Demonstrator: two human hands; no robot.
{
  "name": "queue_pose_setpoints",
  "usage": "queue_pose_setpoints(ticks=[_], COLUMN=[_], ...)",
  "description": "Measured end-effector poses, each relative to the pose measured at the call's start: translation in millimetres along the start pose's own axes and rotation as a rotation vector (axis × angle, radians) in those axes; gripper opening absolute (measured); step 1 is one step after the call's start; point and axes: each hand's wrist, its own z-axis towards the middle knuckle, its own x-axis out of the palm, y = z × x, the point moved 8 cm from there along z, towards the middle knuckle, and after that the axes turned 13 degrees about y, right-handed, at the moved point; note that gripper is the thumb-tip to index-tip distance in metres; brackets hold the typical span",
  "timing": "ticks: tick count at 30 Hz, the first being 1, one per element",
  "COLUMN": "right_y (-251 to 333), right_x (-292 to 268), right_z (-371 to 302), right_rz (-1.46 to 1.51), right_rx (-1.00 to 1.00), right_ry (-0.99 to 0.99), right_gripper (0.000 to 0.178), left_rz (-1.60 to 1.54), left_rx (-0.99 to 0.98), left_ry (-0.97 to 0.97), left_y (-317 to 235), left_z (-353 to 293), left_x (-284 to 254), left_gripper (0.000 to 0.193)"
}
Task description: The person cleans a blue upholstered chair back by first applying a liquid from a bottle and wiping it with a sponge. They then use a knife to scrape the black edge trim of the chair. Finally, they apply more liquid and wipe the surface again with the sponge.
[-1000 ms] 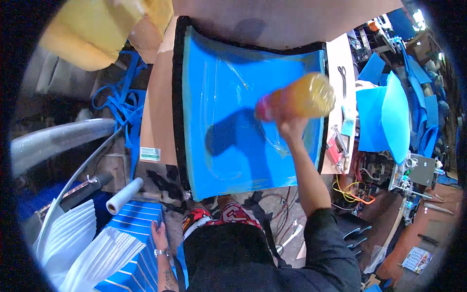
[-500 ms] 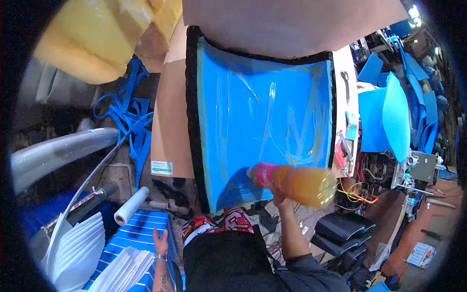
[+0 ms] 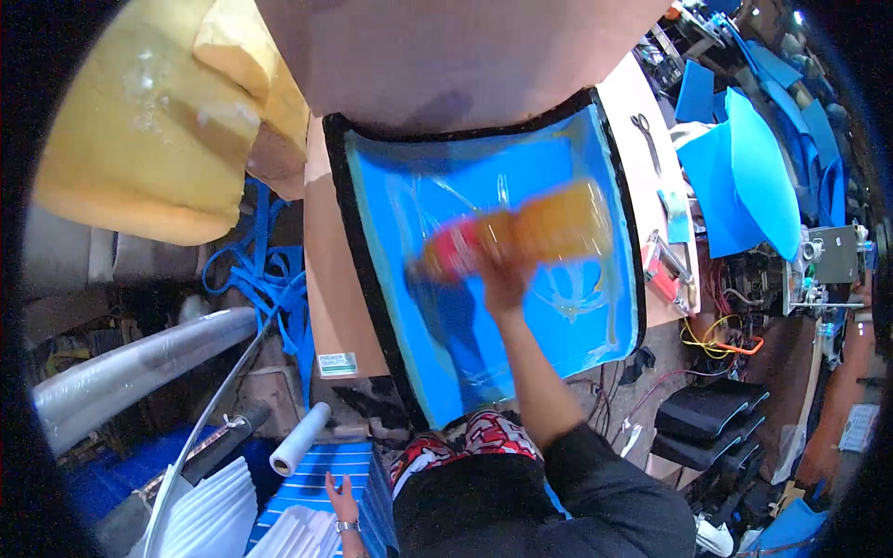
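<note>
My right hand [image 3: 505,286] is wrapped round a large plastic bottle [image 3: 563,225] of amber liquid with a pink-red label. The bottle lies tilted nearly level above a blue sheet [image 3: 470,339], its narrow end pointing left and a little down. Motion blurs that end, so I cannot tell whether anything flows out. Glossy wet-looking streaks run over the blue sheet, which has a black border [image 3: 367,260] along its sides and far edge. My left hand [image 3: 343,500], with a metal watch at the wrist, hangs at the lower left with fingers apart and nothing in them.
Brown board [image 3: 344,307] lies under the sheet. Scissors [image 3: 644,139] and a red-handled tool [image 3: 667,268] lie to the right, near blue foam pieces [image 3: 739,177]. At the left are yellow foam [image 3: 139,121], blue strips [image 3: 270,279] and a white roll [image 3: 301,439].
My right hand has carried the bottle farther over the sheet, away from me. The view has shifted and turned slightly. My left hand remains open at the lower left.
</note>
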Motion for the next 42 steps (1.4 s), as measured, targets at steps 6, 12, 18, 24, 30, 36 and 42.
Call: queue_pose_setpoints(ticks=[6,12,18,24,30,36,42], right_y=[-3,14,39,32,41,42,55], right_x=[-40,23,-40,-155,-152,-45,-137], right_z=[-97,75,172,121,-78,-79,-72], right_rz=[0.378,0.113,-0.401,-0.485,-0.453,0.085,-0.398], right_rx=[0.295,-0.006,-0.116,0.059,-0.039,-0.078,-0.349], right_ry=[-0.099,0.021,0.073,-0.051,0.154,0.29,0.416], right_gripper=[0.074,0.057,0.068,0.073,0.066,0.06,0.068], left_rz=[0.029,0.0,-0.048,0.121,0.107,0.058,-0.068], left_rx=[0.075,0.097,0.059,0.05,0.084,0.081,0.126], left_ry=[0.003,0.028,-0.003,0.044,0.046,0.098,0.157], left_y=[32,-9,36,21,27,25,48], left_z=[19,-5,10,-32,-53,-56,-18], left_x=[23,30,28,75,99,109,110], left_gripper=[0.068,0.062,0.063,0.071,0.073,0.073,0.072])
